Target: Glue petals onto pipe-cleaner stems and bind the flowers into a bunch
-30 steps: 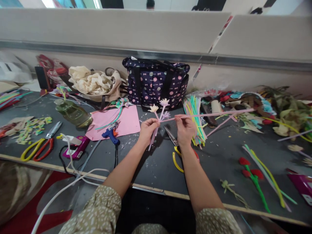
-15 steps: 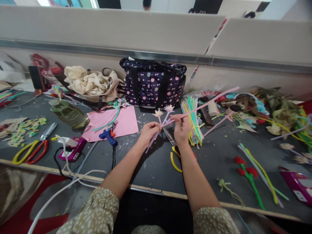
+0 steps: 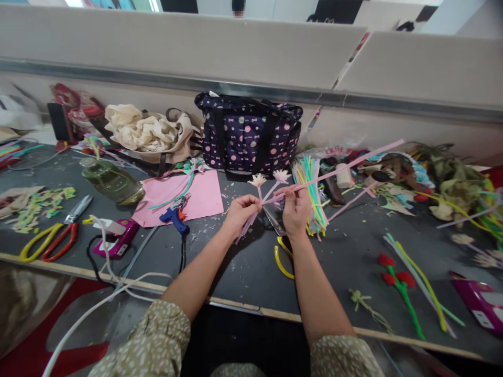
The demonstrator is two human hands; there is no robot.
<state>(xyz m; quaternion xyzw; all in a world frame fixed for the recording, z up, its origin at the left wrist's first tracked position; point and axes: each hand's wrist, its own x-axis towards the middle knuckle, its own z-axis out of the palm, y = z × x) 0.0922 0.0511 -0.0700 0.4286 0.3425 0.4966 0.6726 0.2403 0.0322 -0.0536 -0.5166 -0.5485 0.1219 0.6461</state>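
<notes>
My left hand (image 3: 242,213) pinches the crossing stems of small pipe-cleaner flowers, one cream flower (image 3: 257,180) and one lilac flower (image 3: 281,176) standing above the fingers. A long pink pipe cleaner (image 3: 346,163) runs from this crossing up to the right. My right hand (image 3: 295,209) has its fingers closed on that pink strip, a short way right of my left hand. Scissors with yellow handles (image 3: 283,262) lie on the table under my right hand, partly hidden by the wrist.
Behind the hands stands a dark patterned bag (image 3: 249,136). A pipe-cleaner bundle (image 3: 312,196) lies to the right, with red flowers (image 3: 396,277) beyond. Leftward are a pink sheet (image 3: 208,193), a blue glue gun (image 3: 175,219), a bottle (image 3: 112,180) and red-and-yellow-handled scissors (image 3: 73,230).
My right hand has shifted slightly right, away from my left hand. The pink strip's far end reaches further right. My left hand keeps its pinch.
</notes>
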